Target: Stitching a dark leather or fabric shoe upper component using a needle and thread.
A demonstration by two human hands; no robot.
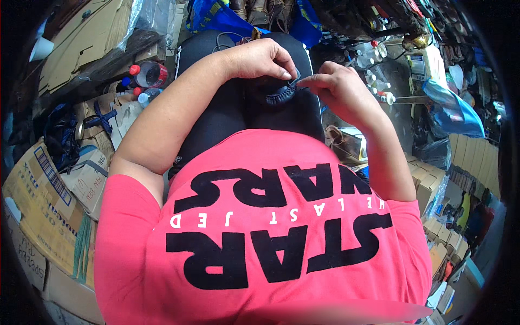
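Observation:
A dark shoe point(280, 97), with a curved, ridged edge that looks stitched, lies between my thighs on my black trousers. From the left, my left hand point(260, 58) reaches over it, thumb and forefinger pinched on a thin greyish edge or strip at the shoe. My right hand point(341, 89) comes in from the other side, its forefinger at that same spot and its other fingers curled. Whether a thread or needle is between its fingertips is too small to tell. My left hand and its shadow hide much of the shoe.
Brown boots point(265, 12) stand on blue material point(216, 19) beyond my knees. Left are plastic bottles point(150, 75) and cardboard boxes point(46, 211). At right lie more bottles point(371, 57), a brown shoe point(344, 142), a blue plastic bag point(457, 111) and stacked boxes point(425, 184).

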